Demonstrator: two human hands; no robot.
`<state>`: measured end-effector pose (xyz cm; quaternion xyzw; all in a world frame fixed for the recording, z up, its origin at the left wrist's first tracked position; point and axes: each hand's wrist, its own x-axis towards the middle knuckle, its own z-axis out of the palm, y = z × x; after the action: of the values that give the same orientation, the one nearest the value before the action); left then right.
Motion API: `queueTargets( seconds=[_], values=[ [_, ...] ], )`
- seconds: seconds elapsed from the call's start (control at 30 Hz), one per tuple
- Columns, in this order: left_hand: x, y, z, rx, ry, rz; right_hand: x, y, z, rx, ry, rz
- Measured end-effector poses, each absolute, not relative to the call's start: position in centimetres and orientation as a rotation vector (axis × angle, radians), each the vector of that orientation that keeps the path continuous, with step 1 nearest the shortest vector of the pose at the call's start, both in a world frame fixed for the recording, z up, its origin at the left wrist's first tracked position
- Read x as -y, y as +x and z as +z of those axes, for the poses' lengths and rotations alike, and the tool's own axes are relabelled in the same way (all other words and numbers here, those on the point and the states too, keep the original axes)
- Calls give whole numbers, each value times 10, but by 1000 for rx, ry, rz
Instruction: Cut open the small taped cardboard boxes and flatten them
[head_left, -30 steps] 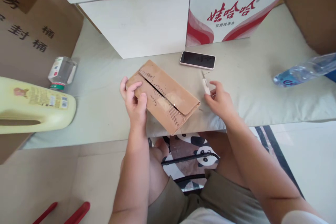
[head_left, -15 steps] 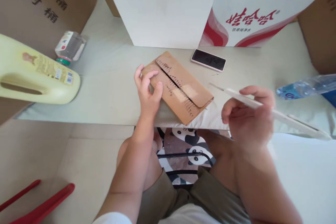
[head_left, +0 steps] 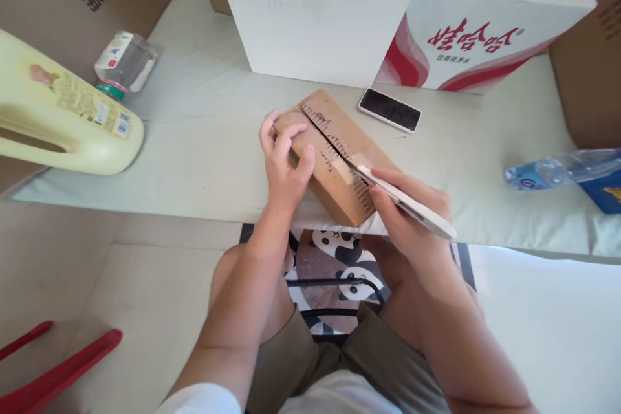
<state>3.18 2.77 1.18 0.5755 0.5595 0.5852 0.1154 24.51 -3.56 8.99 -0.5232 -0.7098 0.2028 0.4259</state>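
A flat brown cardboard box [head_left: 334,155] lies on the pale table [head_left: 204,155], with a jagged seam down its middle and a patch of tape. My left hand [head_left: 284,165] presses on the box's left end, fingers curled over the edge. My right hand [head_left: 407,207] grips a white utility knife [head_left: 402,197], and its blade tip touches the taped part of the seam.
A phone [head_left: 389,109] lies face up just behind the box. White cartons [head_left: 315,13] and a red-printed carton [head_left: 475,32] stand at the back. A yellow jug [head_left: 63,123] and a small jar [head_left: 123,65] lie left, a water bottle [head_left: 563,169] right. Red bars [head_left: 58,375] show on the floor.
My right hand picked the white knife up off the table, lifted it to the right, then brought it down so its tip meets the box seam. My left hand stayed on the box.
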Motion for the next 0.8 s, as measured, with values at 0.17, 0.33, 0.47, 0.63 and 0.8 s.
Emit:
queueTargets(
  seconds=[0.17,0.33,0.47,0.63,0.8],
  values=[
    [-27,31,13,-1643,1679,1700,39,242,95,1811,-1313,451],
    [-27,29,12,-1640,1708,1710,42,248,105,1789,-1327,420],
    [-28,29,11,-1642,1695,1718,40,248,106,1796,-1339,450],
    [-28,29,11,-1629,1684,1721,43,256,103,1761,-1285,483],
    [-30,23,9,-1627,1678,1683,32,274,87,1261,-1054,390]
  ],
)
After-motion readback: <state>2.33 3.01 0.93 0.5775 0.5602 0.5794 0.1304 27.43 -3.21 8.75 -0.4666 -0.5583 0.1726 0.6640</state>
